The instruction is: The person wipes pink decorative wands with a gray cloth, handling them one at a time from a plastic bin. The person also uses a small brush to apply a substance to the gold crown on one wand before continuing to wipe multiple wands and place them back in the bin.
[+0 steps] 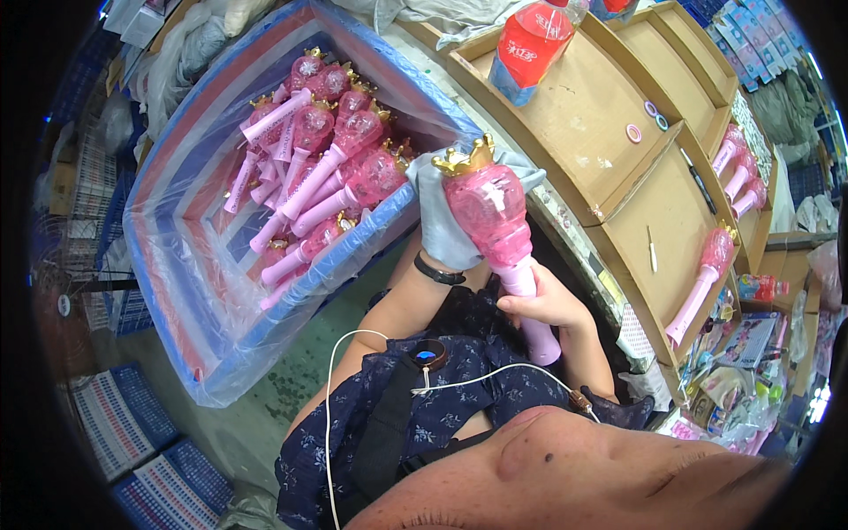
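My right hand (pixel 553 295) grips the light-purple handle of a toy wand (pixel 490 215) with a clear pink bulb and a gold crown. The wand is tilted, crown end up in the picture. My left hand (pixel 450 242), with a black wristband, is at the far side of the bulb. A grey cloth (pixel 440 212) covers its fingers and touches the bulb; the fingers' exact hold is hidden. Left of it, a tub lined with clear plastic (pixel 165 165) holds a pile of similar wands (pixel 318 126).
Cardboard trays (pixel 563 132) line the bench at the right, holding small rings (pixel 634 133), a black pen (pixel 699 179), a white-handled tool (pixel 652 252) and another wand (pixel 705 281). A red-labelled bottle (pixel 530 53) lies across a tray edge. Patterned blue boxes (pixel 142 430) stand at lower left.
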Motion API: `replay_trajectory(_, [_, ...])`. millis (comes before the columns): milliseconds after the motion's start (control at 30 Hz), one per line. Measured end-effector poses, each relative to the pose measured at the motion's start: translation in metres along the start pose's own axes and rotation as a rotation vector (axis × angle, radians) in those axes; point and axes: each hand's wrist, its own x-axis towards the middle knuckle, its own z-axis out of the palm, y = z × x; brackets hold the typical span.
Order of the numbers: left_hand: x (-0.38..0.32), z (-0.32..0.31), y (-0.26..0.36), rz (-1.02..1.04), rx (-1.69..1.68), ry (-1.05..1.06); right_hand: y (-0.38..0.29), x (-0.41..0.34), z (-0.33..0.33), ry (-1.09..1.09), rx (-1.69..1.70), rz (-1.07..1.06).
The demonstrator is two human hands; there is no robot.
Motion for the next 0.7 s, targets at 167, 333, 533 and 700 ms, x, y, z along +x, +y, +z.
replay_trajectory(167, [-0.001,0.015,-0.005,-0.132,0.010,-0.067,0.028,0.007,-0.006,-0.463,0.862,0.072])
replay_trajectory(333, [0.003,0.011,-0.006,-0.187,-0.065,-0.165,0.036,0.014,-0.012,-0.510,0.964,0.010])
replay_trajectory(533, [0.003,0.000,0.000,-0.120,-0.119,-0.273,0.023,0.007,0.000,0.377,-0.033,-0.122])
replay_trajectory(700, [0.001,0.008,-0.006,-0.121,-0.148,-0.066,0.018,-0.001,0.009,0.410,-0.476,-0.136])
